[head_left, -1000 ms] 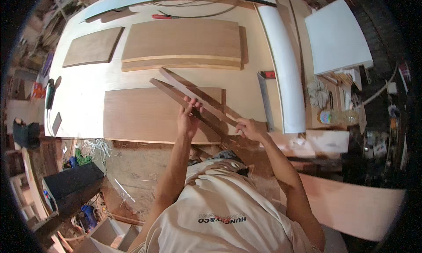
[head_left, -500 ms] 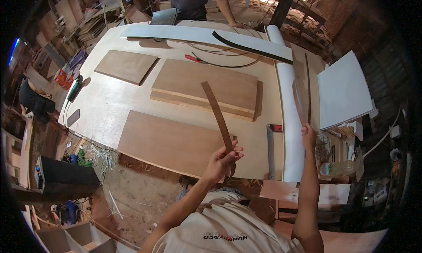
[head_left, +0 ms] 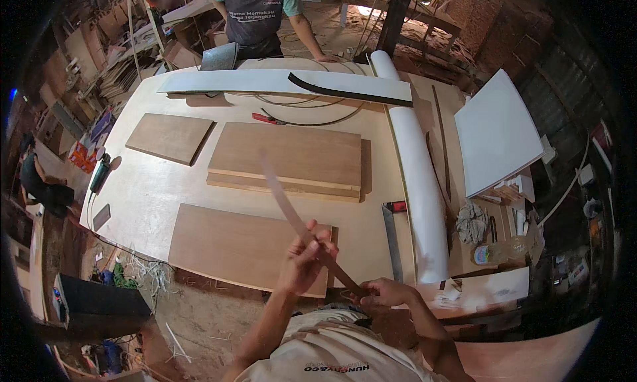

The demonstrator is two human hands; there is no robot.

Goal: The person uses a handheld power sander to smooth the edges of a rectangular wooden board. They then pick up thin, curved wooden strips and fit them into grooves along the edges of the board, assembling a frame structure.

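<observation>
The left hand (head_left: 309, 259) grasps a long, thin, flexible brown strip (head_left: 286, 206) partway along its length, with thumb and fingers bent around it. The right hand (head_left: 386, 293) grips the strip's near end, off the near edge of the pale wooden-topped desk (head_left: 141, 196). From the hands the strip slants far and to the left, above a brown rectangular wooden board (head_left: 242, 246) lying at the near side of the desk; its far end is blurred.

Beyond that board lies a stack of brown rectangular wooden boards (head_left: 285, 155), and to the left of the stack a smaller brown wooden board (head_left: 168, 138) lies flat. A metal square with a red handle (head_left: 393, 242) rests to the right of the near board, just beside a long white roll (head_left: 421, 203). At the far side, a long white panel (head_left: 245, 82) carries a curved black strip (head_left: 332, 96), and its right end lies over the roll. A dark green power tool (head_left: 100, 173) sits at the left edge. At the far edge stands a co-worker in a dark vest (head_left: 255, 20), with one hand (head_left: 325, 58) on the desk.
</observation>
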